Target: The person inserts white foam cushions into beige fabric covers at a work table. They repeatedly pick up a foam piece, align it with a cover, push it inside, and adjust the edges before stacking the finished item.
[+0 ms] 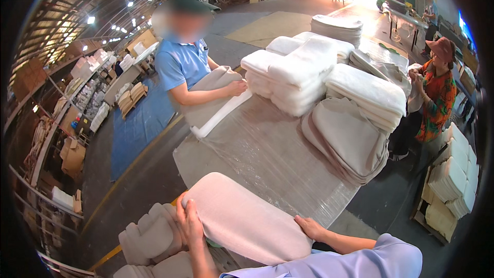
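A pale beige, fabric-covered cushion with rounded corners lies tilted in front of my body, at the near edge of the table. My left hand grips its left end, the thumb on top and the fingers curled round the edge. On the opposite end, my right hand presses its thumb on the upper face; its other fingers are hidden beneath. Several similar beige cushions are piled low at my left, beside my forearm.
Plastic film covers the table. On it stand white padding stacks and a pile of grey fabric covers. Across to the left, a co-worker handles a grey cover; another person stands right. A loaded pallet sits at right.
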Demonstrator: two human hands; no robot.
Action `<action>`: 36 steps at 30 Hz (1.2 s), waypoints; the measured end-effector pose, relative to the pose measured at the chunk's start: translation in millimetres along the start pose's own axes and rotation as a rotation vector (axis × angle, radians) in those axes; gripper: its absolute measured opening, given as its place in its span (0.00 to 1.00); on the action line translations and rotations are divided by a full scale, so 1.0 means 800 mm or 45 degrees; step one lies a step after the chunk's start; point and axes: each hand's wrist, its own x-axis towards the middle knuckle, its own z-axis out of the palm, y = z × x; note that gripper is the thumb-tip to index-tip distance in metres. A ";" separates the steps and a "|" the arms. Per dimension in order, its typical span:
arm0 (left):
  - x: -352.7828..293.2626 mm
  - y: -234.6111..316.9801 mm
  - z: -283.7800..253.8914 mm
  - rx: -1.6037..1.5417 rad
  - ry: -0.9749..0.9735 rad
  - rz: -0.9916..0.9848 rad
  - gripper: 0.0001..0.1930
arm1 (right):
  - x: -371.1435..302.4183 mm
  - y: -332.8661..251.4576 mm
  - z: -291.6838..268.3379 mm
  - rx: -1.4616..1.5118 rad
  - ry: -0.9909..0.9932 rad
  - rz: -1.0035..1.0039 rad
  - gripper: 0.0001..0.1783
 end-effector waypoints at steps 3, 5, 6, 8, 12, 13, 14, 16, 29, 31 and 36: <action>-0.024 -0.008 -0.032 -0.069 0.142 -0.062 0.21 | -0.006 0.000 0.004 0.213 -0.017 0.035 0.39; -0.035 -0.020 -0.061 -0.020 0.189 -0.037 0.22 | 0.000 0.010 0.007 0.326 -0.026 0.066 0.37; -0.041 -0.023 -0.069 0.006 0.211 -0.030 0.22 | 0.000 0.012 0.008 0.357 -0.021 0.089 0.37; -0.061 -0.028 -0.083 -0.027 0.268 -0.062 0.23 | -0.001 0.016 0.009 0.452 -0.047 0.147 0.35; -0.095 -0.050 -0.111 0.026 0.401 -0.098 0.22 | -0.011 0.022 0.018 0.590 -0.125 0.198 0.33; -0.104 -0.057 -0.120 0.080 0.430 -0.094 0.22 | -0.016 0.023 0.021 0.598 -0.134 0.185 0.33; -0.111 -0.076 -0.138 0.147 0.431 -0.103 0.21 | -0.019 0.024 0.021 0.453 -0.111 0.102 0.34; -0.126 -0.109 -0.168 0.284 0.444 -0.134 0.21 | -0.033 0.018 0.025 0.152 -0.077 -0.052 0.35; -0.256 -0.170 -0.147 -0.076 0.190 -0.876 0.15 | 0.034 -0.081 -0.082 0.561 -0.298 -0.239 0.40; -0.271 -0.161 -0.125 -0.202 0.097 -1.015 0.18 | 0.059 -0.093 -0.101 0.437 -0.147 -0.231 0.42; -0.309 -0.111 -0.061 -0.487 0.018 -1.223 0.25 | 0.131 -0.141 -0.121 0.118 0.100 -0.259 0.52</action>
